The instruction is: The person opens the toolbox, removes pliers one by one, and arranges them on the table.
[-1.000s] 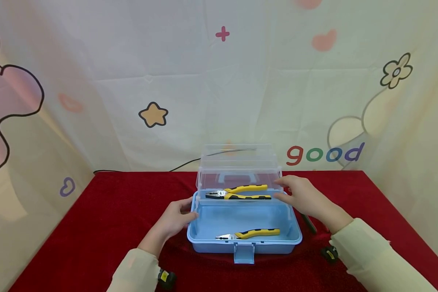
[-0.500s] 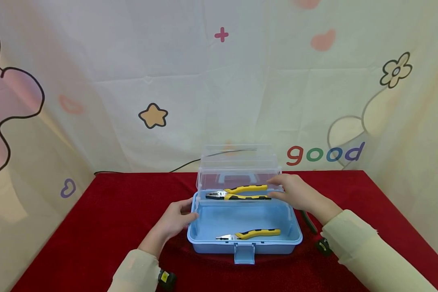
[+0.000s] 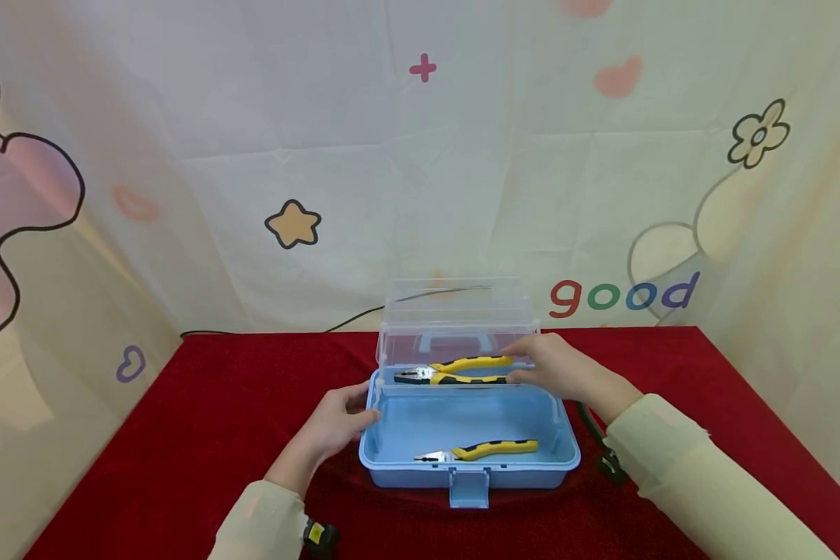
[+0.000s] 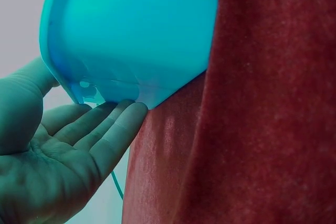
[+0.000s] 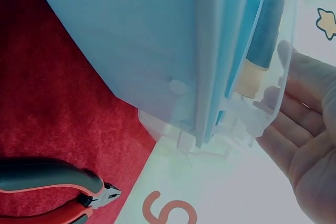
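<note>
A light blue toolbox [image 3: 462, 476] stands with its clear lid [image 3: 455, 311] raised. My left hand [image 3: 329, 424] holds its left edge, thumb over the rim; in the left wrist view the fingers [image 4: 113, 132] lie along the outside wall. Yellow-and-black pliers [image 3: 472, 362] with spread handles lie at the back, on the clear tray. At the handle ends is my right hand [image 3: 560, 365], thumb and forefinger apart; whether it presses on them cannot be told. In the right wrist view the right hand [image 5: 310, 140] is partly behind clear plastic. Another yellow-handled pliers [image 3: 497, 448] lies at the box's front.
Pliers with red and dark handles [image 5: 50, 174] lie on the red cloth [image 3: 203, 435] to the right of the box, mostly hidden in the head view. A black and yellow object [image 3: 320, 535] sits by the left sleeve. Behind hangs a printed curtain [image 3: 406, 194].
My right hand has moved left from the box's right side, so its fingertips now overlap the ends of the rear pliers' handles. The left hand and the box have stayed put.
</note>
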`<state>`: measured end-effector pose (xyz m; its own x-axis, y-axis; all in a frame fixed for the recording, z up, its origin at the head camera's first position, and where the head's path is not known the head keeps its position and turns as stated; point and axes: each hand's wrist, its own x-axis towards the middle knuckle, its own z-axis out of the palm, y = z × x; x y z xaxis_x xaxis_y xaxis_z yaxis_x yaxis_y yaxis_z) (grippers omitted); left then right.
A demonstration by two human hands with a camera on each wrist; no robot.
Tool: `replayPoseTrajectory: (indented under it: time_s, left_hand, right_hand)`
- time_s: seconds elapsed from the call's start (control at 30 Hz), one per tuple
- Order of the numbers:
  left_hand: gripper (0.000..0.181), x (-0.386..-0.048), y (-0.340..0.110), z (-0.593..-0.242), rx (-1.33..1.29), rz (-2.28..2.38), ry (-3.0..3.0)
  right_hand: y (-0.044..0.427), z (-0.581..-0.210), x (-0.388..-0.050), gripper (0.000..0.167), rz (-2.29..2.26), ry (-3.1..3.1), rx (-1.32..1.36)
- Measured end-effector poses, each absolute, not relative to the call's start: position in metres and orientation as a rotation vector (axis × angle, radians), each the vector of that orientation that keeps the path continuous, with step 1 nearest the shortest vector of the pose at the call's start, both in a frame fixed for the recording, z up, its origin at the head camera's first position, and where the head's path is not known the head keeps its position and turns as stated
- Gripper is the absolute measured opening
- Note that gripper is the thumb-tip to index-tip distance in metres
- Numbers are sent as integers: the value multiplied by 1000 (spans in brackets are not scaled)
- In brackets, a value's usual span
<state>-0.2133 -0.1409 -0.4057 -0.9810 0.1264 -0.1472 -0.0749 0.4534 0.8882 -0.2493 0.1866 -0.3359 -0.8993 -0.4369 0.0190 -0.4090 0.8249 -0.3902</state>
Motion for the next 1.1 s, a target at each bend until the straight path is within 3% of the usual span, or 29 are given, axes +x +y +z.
replayPoseTrajectory:
  time_s: [0.43, 1.1]
  left_hand:
    - [59, -213, -141, -406, 47, 1555, 2503]
    - [59, -214, -141, -406, 47, 1558, 2508]
  right_hand:
    - [180, -334, -256, 42, -542, 2920, -655]
    - [169, -339, -270, 60, -493, 2818, -665]
